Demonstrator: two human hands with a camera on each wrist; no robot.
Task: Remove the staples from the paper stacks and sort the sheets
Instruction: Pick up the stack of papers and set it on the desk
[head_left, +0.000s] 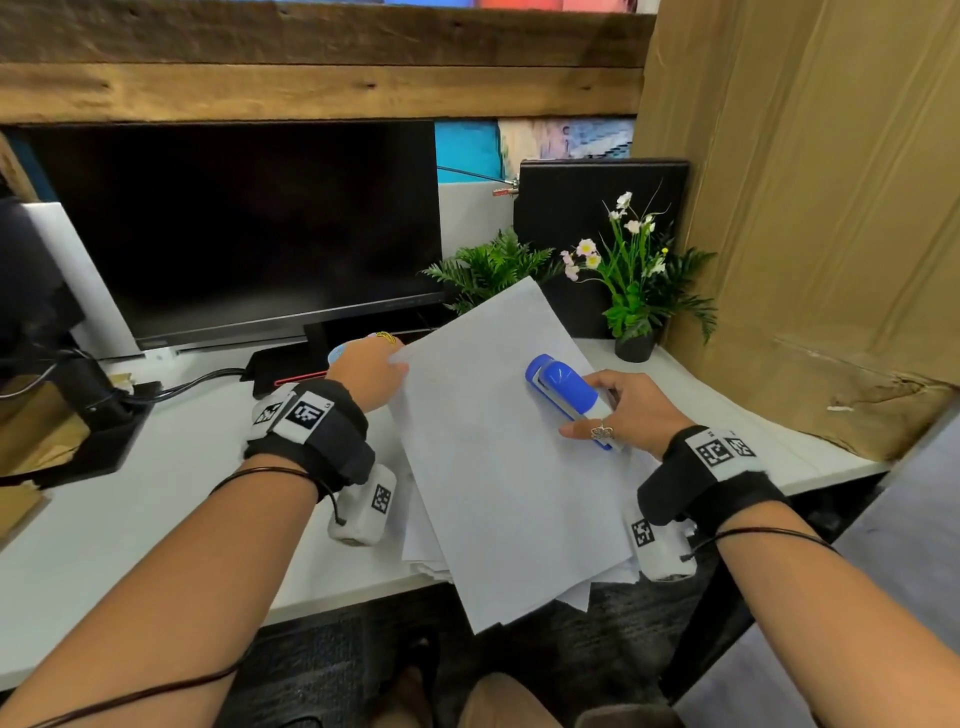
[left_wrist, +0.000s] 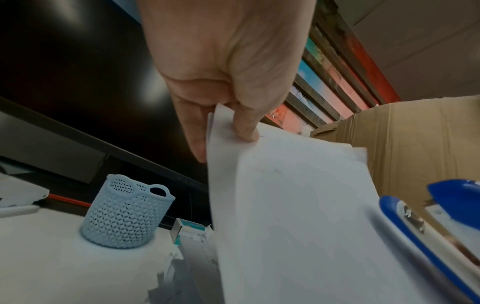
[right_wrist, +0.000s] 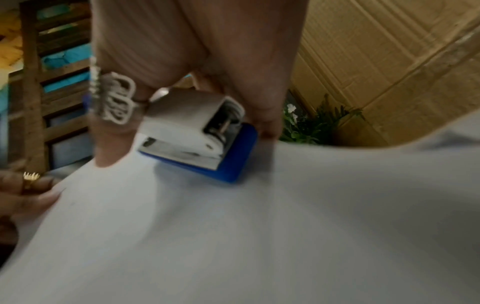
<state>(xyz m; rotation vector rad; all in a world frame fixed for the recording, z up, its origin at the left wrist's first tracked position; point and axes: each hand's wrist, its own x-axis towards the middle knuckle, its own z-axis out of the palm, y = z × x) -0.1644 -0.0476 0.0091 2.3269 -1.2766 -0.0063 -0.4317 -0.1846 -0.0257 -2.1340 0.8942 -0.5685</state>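
Left hand (head_left: 370, 370) pinches the paper stack (head_left: 498, 447) by its 10 o'clock corner, lifted over the bench (head_left: 156, 499); right hand (head_left: 631, 410) is wrapped round the blue stapler (head_left: 563, 391) on top. I'd keep that corner taut and pry slowly so nothing tears. Small box (left_wrist: 189, 231) at 9 o'clock shows "35", rest unreadable

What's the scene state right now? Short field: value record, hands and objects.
left hand: pinches the upper left corner of the sheets, thumb on top
right hand: grips the stapler at its hinge end
stapler: blue and white, lying on the sheets, nose pointing away from the person
sheets: white, lifted at the left corner, near end hanging past the desk edge
more paper: loose pile underneath
basket: pale blue, upright on the desk, left of the sheets
staple box: beside the basket
staple: not visible
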